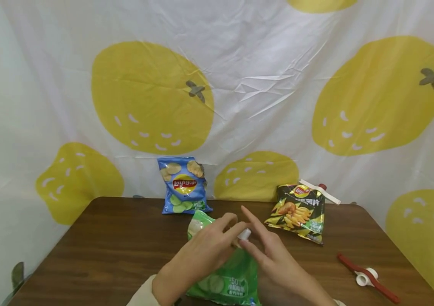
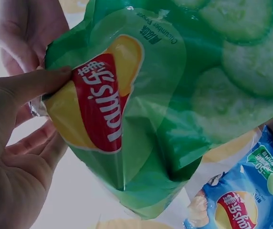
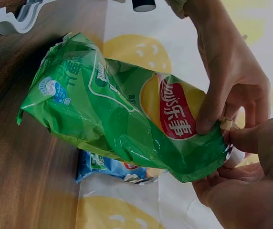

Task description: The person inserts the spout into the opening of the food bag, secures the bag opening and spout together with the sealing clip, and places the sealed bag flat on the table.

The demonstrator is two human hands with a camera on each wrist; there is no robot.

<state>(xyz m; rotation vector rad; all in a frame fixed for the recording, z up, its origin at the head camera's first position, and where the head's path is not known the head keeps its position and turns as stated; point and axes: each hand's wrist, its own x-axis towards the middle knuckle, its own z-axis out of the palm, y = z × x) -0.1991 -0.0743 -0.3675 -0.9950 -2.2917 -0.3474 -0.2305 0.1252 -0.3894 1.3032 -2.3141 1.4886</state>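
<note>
A green bag of Lay's potato chips (image 1: 245, 267) stands slanted between both hands, cucumber slices printed on its front. My left hand (image 1: 205, 242) pinches its gathered top corner, thumb over the foil beside the logo in the left wrist view. The silvery inside of the bag's mouth shows there. My right hand (image 1: 278, 255) meets the left at that corner, its index finger stretched upward in the head view. Between its thumb and other fingers it holds a small white rounded piece (image 3: 234, 158), partly hidden, right against the bag's mouth.
A blue chip bag (image 1: 184, 187) stands at the back of the wooden table (image 1: 98, 250). Back right leans a black chip bag (image 1: 297, 212) with a white clip (image 1: 318, 191) with a red cap across its top. A red clip with white round parts (image 1: 367, 277) lies front right.
</note>
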